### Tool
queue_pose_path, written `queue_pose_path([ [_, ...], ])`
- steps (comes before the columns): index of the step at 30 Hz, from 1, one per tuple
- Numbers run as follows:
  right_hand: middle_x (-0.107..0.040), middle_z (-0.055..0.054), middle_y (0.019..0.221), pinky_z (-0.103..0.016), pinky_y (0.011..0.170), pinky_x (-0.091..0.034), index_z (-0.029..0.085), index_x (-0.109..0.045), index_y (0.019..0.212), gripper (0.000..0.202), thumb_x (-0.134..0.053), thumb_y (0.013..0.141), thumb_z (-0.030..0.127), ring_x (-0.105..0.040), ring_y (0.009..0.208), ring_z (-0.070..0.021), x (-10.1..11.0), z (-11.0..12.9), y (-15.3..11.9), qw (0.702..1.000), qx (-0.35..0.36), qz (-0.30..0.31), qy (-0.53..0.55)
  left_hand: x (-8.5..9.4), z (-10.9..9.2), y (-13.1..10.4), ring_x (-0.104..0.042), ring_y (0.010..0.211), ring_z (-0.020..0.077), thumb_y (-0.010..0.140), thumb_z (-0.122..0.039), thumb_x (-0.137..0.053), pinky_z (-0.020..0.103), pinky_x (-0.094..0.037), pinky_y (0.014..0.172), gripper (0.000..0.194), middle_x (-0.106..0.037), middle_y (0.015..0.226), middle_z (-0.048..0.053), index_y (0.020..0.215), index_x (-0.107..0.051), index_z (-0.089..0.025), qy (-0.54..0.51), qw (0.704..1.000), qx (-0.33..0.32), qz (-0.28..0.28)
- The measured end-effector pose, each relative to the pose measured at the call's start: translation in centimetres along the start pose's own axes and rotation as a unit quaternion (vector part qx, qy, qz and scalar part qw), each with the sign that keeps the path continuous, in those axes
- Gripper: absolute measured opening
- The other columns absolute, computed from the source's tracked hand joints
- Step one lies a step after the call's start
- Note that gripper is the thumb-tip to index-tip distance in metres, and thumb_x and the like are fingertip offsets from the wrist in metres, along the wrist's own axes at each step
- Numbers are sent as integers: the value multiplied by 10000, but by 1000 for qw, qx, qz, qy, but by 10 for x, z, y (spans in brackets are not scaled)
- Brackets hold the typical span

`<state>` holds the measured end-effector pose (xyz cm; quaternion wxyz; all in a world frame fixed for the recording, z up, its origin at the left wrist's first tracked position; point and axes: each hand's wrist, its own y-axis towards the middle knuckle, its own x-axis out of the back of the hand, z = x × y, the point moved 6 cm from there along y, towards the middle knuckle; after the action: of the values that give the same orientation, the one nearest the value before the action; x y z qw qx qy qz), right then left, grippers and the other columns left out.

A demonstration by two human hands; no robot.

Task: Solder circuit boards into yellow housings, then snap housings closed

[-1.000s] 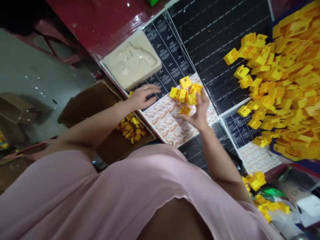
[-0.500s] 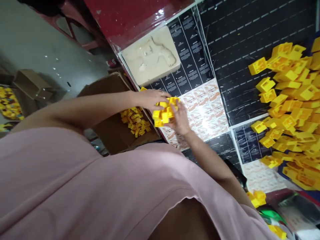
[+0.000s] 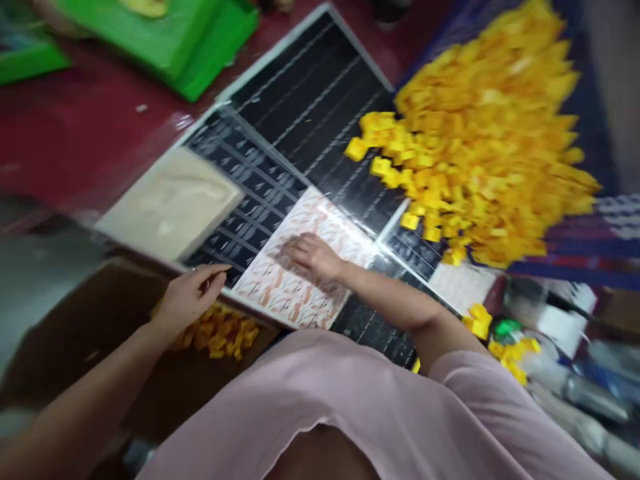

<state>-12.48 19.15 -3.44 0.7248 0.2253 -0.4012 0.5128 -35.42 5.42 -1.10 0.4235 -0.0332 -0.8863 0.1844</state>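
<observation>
My left hand point(image 3: 193, 297) is over the table's near edge, beside the cardboard box point(image 3: 107, 333). Its fingers are loosely bent with a gap by the thumb, and no object shows in it. Under and beside that hand, small yellow plastic pieces point(image 3: 225, 333) lie in the box. My right hand point(image 3: 314, 257) hovers over or rests on a printed sheet point(image 3: 280, 287) with orange-and-white pictures; blur hides which. Its fingers are stretched out and nothing shows in them. A large heap of similar yellow pieces point(image 3: 480, 140) spreads across the table to the right.
A beige block point(image 3: 167, 200) with a sunken shape lies on the black printed panels point(image 3: 295, 100), left of the sheet. Green trays point(image 3: 195, 53) stand on the red tabletop point(image 3: 100, 127) at upper left. Clutter and a few yellow pieces point(image 3: 515, 353) sit at right.
Both hands held a cluster of yellow pieces; they are now apart without it. The left hand is at the box edge, the right over the sheet. The view has swung toward the heap.
</observation>
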Motion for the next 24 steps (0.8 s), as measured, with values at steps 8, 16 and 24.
queue_pose_path([
  [8,-494,-216,1549,-649,1227,-295,140,-541,1441,497,-452,1017,383,-422,1464,-350,230,-204,-233,822,-447,-288,-203,-21,-139,201,-613,1318,310,946,-439,-444,460,-505,1139,458,-643,1395,72,1349,-592,-279,19,980,-199,13],
  [16,-518,-296,1436,-632,1174,-357,117,-574,1360,608,-386,990,562,-456,1389,-425,285,-214,-480,616,-578,-462,-271,15,-287,375,-342,1561,388,829,-569,-612,571,-311,1287,954,-352,1688,174,1602,-285,-114,13,979,-193,-68],
  [24,-576,-217,1424,-629,1146,-440,171,-551,1417,619,-460,1011,630,-539,1344,-388,264,-301,-508,562,-600,-521,-229,35,-438,513,-636,1170,148,769,-582,-774,472,-492,1195,879,-618,1489,78,1405,-489,-47,-217,953,-176,-119],
])
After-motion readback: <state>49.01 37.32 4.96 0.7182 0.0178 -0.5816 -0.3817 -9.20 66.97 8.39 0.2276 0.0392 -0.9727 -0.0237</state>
